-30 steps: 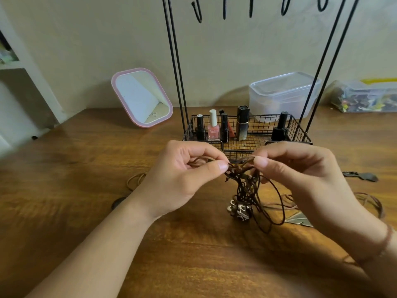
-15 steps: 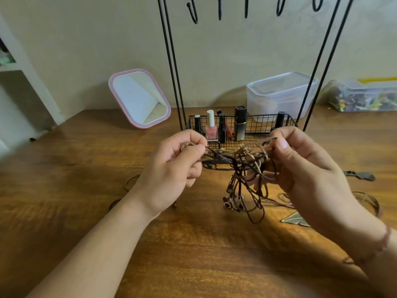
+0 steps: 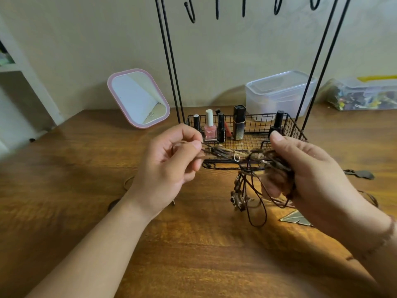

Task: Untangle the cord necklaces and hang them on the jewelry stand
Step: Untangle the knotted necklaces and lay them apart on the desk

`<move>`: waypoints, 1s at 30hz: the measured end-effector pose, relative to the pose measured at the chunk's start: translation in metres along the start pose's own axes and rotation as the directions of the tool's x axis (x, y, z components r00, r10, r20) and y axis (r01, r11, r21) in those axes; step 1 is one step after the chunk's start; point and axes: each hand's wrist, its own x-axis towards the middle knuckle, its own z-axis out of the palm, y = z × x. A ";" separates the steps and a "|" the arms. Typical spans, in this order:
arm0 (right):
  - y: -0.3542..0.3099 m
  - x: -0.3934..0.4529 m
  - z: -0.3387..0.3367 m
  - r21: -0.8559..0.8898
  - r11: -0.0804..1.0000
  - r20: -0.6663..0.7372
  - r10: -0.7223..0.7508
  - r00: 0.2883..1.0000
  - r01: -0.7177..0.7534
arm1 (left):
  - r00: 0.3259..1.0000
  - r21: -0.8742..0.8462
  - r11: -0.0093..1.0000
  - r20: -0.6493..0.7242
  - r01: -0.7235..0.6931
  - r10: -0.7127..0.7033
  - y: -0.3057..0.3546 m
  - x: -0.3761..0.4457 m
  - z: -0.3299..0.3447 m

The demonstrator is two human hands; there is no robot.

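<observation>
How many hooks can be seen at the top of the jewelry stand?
5. They hang in a row along the top edge: far left, then, middle, then, far right. The picture cuts off their tops, so more may be hidden.

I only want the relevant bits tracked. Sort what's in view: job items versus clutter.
Job:
- tangled cord necklaces, pinched in both hands
- left hand
- right hand
- jewelry stand hooks, bare

Clutter:
- pink mirror
- nail polish bottle in the wire basket
- plastic tub
</observation>
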 end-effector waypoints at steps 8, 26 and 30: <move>-0.002 0.005 -0.009 0.231 0.961 0.024 0.149 0.988 -0.151 | 0.961 0.040 0.998 -0.275 0.058 -0.045 0.000 0.004 0.000; 0.007 0.012 -0.033 -0.912 0.179 0.370 -0.033 0.928 0.370 | 0.965 0.768 0.595 -0.119 0.237 -0.232 -0.010 0.006 -0.023; 0.001 0.009 -0.032 -0.914 0.188 0.395 0.221 0.892 0.358 | 0.955 0.821 0.500 -0.181 0.278 -0.233 -0.013 0.006 -0.028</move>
